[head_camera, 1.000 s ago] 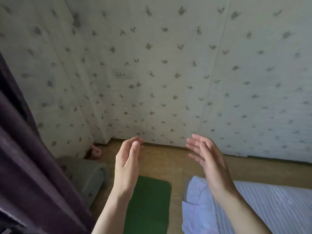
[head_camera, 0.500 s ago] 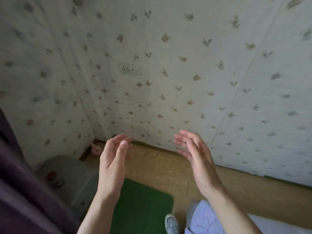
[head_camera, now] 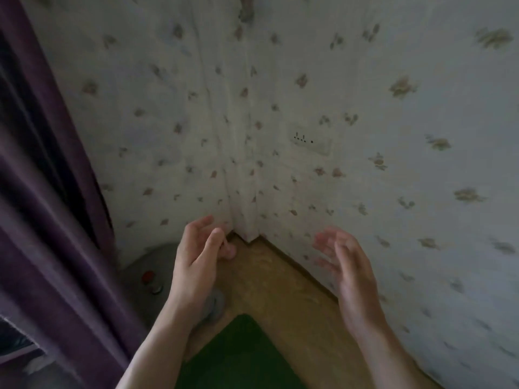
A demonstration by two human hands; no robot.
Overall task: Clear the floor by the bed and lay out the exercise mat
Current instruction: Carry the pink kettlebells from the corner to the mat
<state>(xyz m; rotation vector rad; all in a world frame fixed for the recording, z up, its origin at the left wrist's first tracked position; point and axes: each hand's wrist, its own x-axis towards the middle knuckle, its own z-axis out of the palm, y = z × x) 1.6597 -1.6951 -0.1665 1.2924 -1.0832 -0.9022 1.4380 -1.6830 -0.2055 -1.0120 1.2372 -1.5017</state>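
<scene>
My left hand [head_camera: 196, 256] is raised in front of me with nothing in it, the fingers loosely bent and a little spread, the palm turned inward toward the other hand. My right hand [head_camera: 348, 270] is up at about the same height, also holding nothing, fingers relaxed and fanned, palm facing left (it is smeared by motion, so I cannot make out each finger). The two hands are well apart and touch nothing.

The dark green exercise mat with a rounded corner [head_camera: 241, 355] lies flat on the yellow-brown wooden floor [head_camera: 283, 290], low in the view between my forearms, its corner pointing toward the corner of the room, with bare floor between it and the walls.

Both walls carry pale wallpaper with small flower sprigs [head_camera: 407, 192], and a white socket plate [head_camera: 310, 141] sits on the right-hand wall. A dark purple curtain [head_camera: 50, 220] hangs down the left side. Beside it, behind my left wrist, stands a grey rounded object [head_camera: 146, 262] with a small red knob [head_camera: 148, 275] on top; what it is I cannot tell.
</scene>
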